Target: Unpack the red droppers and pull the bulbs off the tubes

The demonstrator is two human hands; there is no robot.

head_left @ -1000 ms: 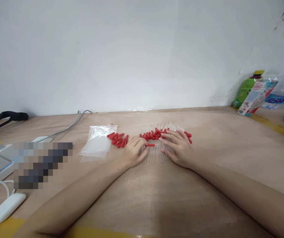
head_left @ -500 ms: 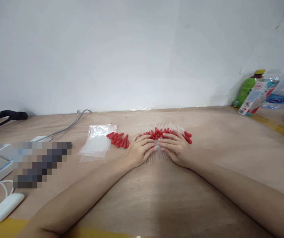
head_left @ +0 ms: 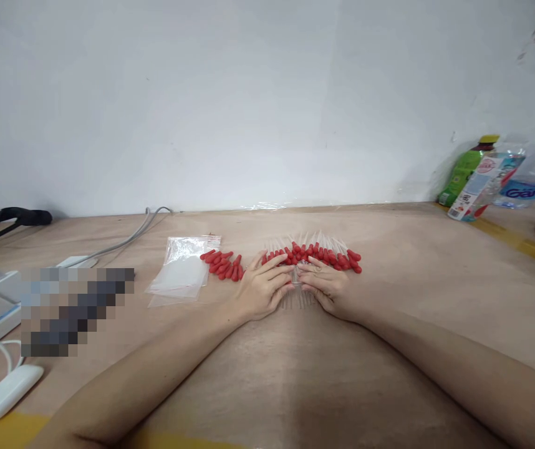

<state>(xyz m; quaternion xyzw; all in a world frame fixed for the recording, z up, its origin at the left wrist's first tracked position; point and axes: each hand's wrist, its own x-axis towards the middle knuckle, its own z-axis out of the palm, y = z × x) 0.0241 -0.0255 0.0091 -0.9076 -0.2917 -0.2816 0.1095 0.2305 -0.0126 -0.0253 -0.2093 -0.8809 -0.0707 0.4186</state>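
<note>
My left hand (head_left: 264,288) and my right hand (head_left: 327,288) face each other over a loose bunch of clear thin dropper tubes (head_left: 301,298). Fingers and thumbs of both hands close in on the tubes from the two sides, index fingers a little raised. Tube ends stick out below toward me; their upper parts are partly hidden. Just beyond my fingers lies a fanned row of droppers with red rubber bulbs (head_left: 328,254), pale tips pointing at the wall. Left of my left hand sits a small heap of loose red bulbs (head_left: 224,265).
Clear zip bags (head_left: 181,268) lie left of the bulbs. Farther left are a grey cable (head_left: 130,240), a white power strip (head_left: 0,312) and a blurred-out object. Green bottle (head_left: 464,171), carton-like labelled bottle (head_left: 482,187) and water bottle (head_left: 532,181) stand back right by the wall.
My right hand has drawn slightly back from the red bulbs, uncovering more of them. The index fingers have lifted a little. The tubes between my hands have shifted slightly.
</note>
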